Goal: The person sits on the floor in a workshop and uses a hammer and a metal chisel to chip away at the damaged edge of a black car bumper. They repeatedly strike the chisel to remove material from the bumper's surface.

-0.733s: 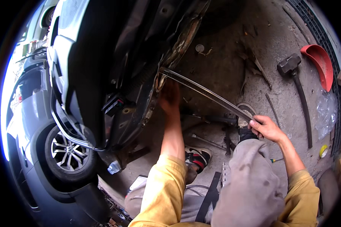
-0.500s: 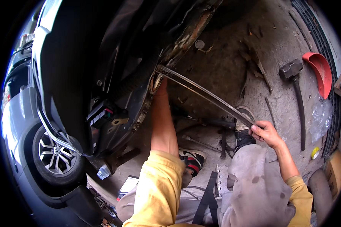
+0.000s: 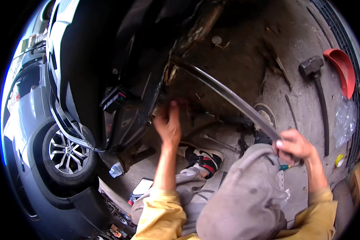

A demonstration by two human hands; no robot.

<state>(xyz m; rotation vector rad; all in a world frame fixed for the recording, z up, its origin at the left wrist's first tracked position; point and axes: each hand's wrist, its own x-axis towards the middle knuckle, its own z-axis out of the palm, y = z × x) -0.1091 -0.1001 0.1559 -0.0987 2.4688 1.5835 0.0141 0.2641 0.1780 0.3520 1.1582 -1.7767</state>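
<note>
A long dark metal pry bar [image 3: 236, 100] slants from the car body's lower edge down to my right hand [image 3: 295, 145], which is closed around its near end. Its far tip meets the torn, rusty edge of the sill [image 3: 170, 74]. My left hand [image 3: 169, 126] is beside that edge, lower down and off the bar. The thumb is stretched out, and the blurred fingers appear spread with nothing visible in them. Inside the dark car body, a black connector [image 3: 114, 99] sits near the hand.
A sledgehammer [image 3: 320, 100], a red scoop-like piece [image 3: 342, 72] and clear plastic [image 3: 345, 120] lie on the right. Thin metal rods [image 3: 222, 143] rest on the concrete near my shoes [image 3: 206, 160]. A grey car [image 3: 36, 140] stands at left.
My left hand has come away from the sill and the bar's far end, moving down toward me. My right hand still grips the bar, and my head view has shifted slightly.
</note>
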